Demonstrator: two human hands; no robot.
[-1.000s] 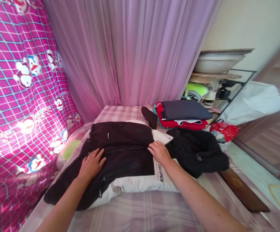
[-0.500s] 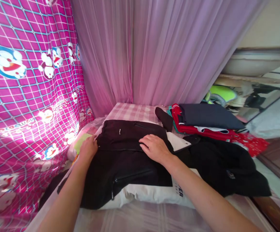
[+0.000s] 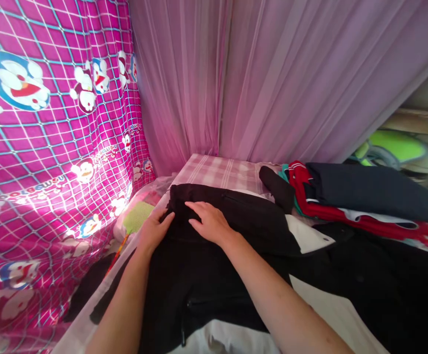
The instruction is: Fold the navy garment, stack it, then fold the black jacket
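Note:
Black shorts with an elastic waistband and zip pockets lie spread on a white bag-like piece, the waistband at the left. My left hand rests on the waistband end, with thumb and fingers a little apart. Close beside it, my right hand lies flat on the upper part of the shorts, fingers stretched out. Both hands touch the cloth.
At the right, a folded dark navy garment lies on red clothing. A black garment spreads before it. Checked bedding lies beneath. A pink cartoon curtain hangs left, a mauve curtain behind.
My right hand has moved left across the shorts, closer to my left hand. The left hand has shifted onto the waistband corner. The view has come nearer and turned.

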